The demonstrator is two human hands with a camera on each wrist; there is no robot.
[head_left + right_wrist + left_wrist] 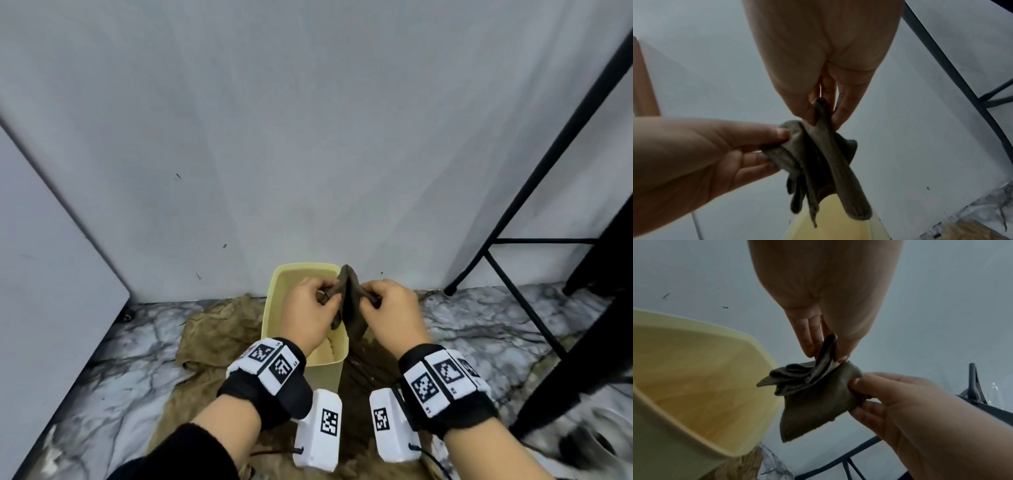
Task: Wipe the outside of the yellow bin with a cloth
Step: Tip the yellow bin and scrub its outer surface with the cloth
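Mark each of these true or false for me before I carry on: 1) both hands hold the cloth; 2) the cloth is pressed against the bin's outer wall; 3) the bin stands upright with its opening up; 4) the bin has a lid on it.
1) Both hands hold the cloth. True: the left hand and the right hand each pinch the dark cloth.
2) The cloth is pressed against the outer wall. False: it hangs between the hands above the yellow bin.
3) The bin stands upright, opening up. True.
4) The bin has a lid on. False: its inside shows.
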